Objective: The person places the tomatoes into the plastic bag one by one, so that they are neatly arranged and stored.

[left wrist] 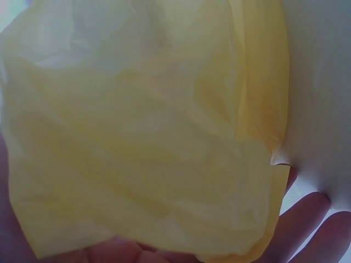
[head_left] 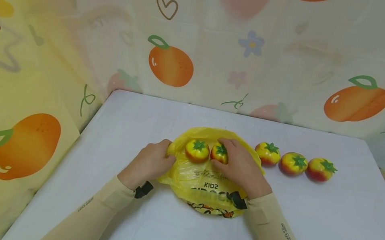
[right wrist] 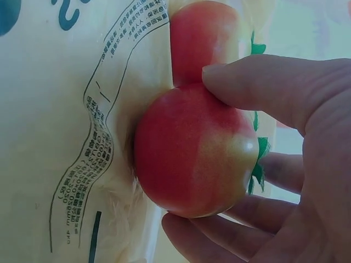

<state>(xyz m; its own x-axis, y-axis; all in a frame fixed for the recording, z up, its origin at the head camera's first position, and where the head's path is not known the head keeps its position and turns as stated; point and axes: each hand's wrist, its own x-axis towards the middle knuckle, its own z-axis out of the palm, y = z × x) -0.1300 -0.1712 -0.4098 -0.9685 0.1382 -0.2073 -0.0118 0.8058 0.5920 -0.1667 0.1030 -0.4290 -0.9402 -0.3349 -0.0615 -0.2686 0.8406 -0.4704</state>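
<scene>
Thumb and fingers curl round a red-and-yellow fruit [right wrist: 192, 159] with a green leafy crown, the right hand [head_left: 239, 164] reaching over it from the near right, thumb on one side and fingertips on the other. That fruit lies within the outline of a yellow bag [head_left: 188, 178], touching a second fruit in the right wrist view; whether they sit inside the bag or on top of its film, I cannot tell. The left hand [head_left: 148, 161] pinches the bag's left edge between thumb and bent fingers, its back turned up, the forearm slanting in from the near left in a pale sleeve [head_left: 92, 212]. Only the right wrist view shows the red side of the held fruit and the small print on the plastic beside it; the left wrist view is mostly filled by film, with fingertips along its lower edge. The head view alone takes in three more fruits [head_left: 293, 164] in a row on the white table [head_left: 328, 227], right of the bag, and the fruit-patterned cloth [head_left: 212, 25] behind.
</scene>
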